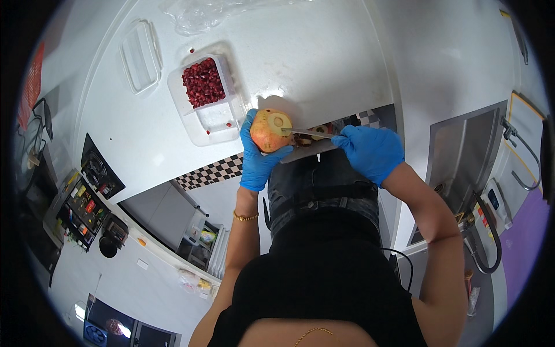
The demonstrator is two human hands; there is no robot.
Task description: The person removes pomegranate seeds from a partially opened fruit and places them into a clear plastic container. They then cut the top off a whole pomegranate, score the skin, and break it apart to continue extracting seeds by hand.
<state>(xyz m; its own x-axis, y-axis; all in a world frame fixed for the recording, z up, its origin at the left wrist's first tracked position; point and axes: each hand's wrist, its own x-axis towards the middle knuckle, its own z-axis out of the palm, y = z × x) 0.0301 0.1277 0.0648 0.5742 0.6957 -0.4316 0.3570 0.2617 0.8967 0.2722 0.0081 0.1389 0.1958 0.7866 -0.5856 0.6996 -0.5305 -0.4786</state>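
Observation:
My left hand (pixel 259 160), in a blue glove, holds a whole pomegranate (pixel 265 135) whose top is cut away in a pale round patch. In my right hand (pixel 370 147), also gloved in blue, is a knife (pixel 313 132); its tip meets the pale cut area. Behind and below the blade, cut pomegranate pieces (pixel 320 131) lie in a container near the counter's edge, partly hidden. Left of the fruit stands a clear plastic container (pixel 186 128), with a heap of red pomegranate seeds (pixel 203 82) in one compartment and a couple of loose seeds in the other.
A clear plastic lid (pixel 140 56) lies on the white counter at the upper left, and a crumpled plastic bag (pixel 190 17) at the far edge. One loose seed (pixel 191 51) is beside the container. A metal sink (pixel 464 152) with a faucet is at the right.

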